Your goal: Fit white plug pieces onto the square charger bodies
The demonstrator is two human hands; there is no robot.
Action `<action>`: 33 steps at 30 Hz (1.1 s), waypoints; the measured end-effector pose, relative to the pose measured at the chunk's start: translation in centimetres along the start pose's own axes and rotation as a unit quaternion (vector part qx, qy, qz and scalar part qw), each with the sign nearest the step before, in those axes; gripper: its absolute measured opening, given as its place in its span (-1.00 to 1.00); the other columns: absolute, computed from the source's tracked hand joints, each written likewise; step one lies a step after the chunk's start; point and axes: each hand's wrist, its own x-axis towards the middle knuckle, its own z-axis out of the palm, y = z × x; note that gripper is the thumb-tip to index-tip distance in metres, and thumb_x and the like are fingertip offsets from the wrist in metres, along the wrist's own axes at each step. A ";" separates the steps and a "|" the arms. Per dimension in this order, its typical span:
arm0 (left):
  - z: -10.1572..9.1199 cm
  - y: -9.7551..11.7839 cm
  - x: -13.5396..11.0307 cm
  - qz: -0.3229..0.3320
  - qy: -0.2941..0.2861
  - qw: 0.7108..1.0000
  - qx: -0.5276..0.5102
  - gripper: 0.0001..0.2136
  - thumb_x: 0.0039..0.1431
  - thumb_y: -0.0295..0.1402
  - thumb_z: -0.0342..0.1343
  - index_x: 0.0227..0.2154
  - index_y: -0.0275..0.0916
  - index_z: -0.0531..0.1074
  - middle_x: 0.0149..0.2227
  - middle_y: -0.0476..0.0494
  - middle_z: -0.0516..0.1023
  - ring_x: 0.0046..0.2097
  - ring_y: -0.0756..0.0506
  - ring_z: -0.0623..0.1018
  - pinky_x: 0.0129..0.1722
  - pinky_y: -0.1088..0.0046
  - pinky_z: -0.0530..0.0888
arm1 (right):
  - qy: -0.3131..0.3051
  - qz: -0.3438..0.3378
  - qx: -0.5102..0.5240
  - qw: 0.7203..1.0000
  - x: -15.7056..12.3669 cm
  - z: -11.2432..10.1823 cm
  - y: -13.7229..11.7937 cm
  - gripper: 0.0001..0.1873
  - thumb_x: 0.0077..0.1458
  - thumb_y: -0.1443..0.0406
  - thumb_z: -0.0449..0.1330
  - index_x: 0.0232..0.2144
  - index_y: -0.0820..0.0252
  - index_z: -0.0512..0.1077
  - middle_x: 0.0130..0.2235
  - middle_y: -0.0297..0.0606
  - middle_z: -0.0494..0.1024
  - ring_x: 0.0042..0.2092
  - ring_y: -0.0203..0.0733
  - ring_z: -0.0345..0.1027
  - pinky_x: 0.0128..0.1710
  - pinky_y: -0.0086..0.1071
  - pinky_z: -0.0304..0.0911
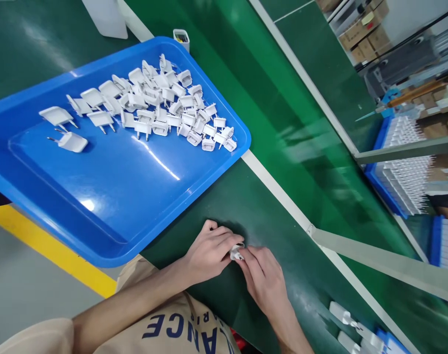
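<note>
While both hands are meeting at the near edge of the green bench, a small white plug piece is sitting pinched between them. The left hand is curling its fingers around the piece from one side, and the right hand is closing its fingertips on it from the other, so the two hands are touching across it just above the bench surface. Only a little of the piece is showing between the fingers; its exact shape is hard to tell. Near the right forearm, at the near right corner of the bench, a few more white parts are lying loose. Beyond the left hand, a blue tray is resting tilted over the left edge of the bench, and a heap of white plug pieces is crowding its far side, with a single one lying apart toward the tray's left end. Just past the tray's far corner a small white cup is standing upright. Across the bench's right edge, blue racks of white parts are standing well apart from the hands.
</note>
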 end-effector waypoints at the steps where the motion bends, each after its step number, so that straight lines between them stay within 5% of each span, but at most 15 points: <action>1: 0.0 0.0 0.0 0.000 0.002 1.000 0.000 -0.79 0.33 -0.49 0.09 -0.03 -0.18 0.44 -0.11 -0.04 0.70 -0.11 -0.08 0.63 -0.14 0.20 0.24 | -0.006 -0.007 -0.009 1.000 0.0 0.0 0.0 -0.79 0.34 0.40 0.17 -0.02 0.12 0.47 -0.19 -0.18 0.62 -0.28 -0.12 0.46 -0.27 -0.25 0.40; 19: -0.2 0.4 0.5 0.000 0.014 1.000 0.000 -0.83 0.36 -0.48 0.08 -0.04 -0.18 0.44 -0.17 -0.02 0.71 -0.16 -0.06 0.65 -0.16 0.22 0.25 | -0.037 -0.025 -0.016 0.999 0.4 0.1 0.6 -0.76 0.31 0.48 0.12 -0.05 0.23 0.49 -0.20 -0.13 0.59 -0.30 -0.10 0.43 -0.33 -0.21 0.35; 29: -0.2 0.3 0.3 -0.018 -0.018 1.000 0.017 -0.80 0.33 -0.43 0.10 -0.04 -0.14 0.49 -0.13 -0.04 0.70 -0.15 -0.07 0.63 -0.12 0.21 0.29 | 0.046 -0.030 0.034 0.998 -0.2 0.5 1.5 -0.75 0.32 0.46 0.09 -0.05 0.14 0.47 -0.21 -0.16 0.58 -0.30 -0.12 0.44 -0.30 -0.22 0.37; 33: 0.0 0.2 0.1 -0.020 -0.014 1.000 0.016 -0.81 0.33 -0.42 0.09 -0.05 -0.14 0.48 -0.13 -0.06 0.70 -0.15 -0.08 0.63 -0.12 0.21 0.28 | 0.022 -0.029 0.050 0.998 0.2 -0.1 1.4 -0.76 0.32 0.45 0.14 -0.05 0.12 0.51 -0.21 -0.19 0.60 -0.31 -0.11 0.47 -0.32 -0.22 0.33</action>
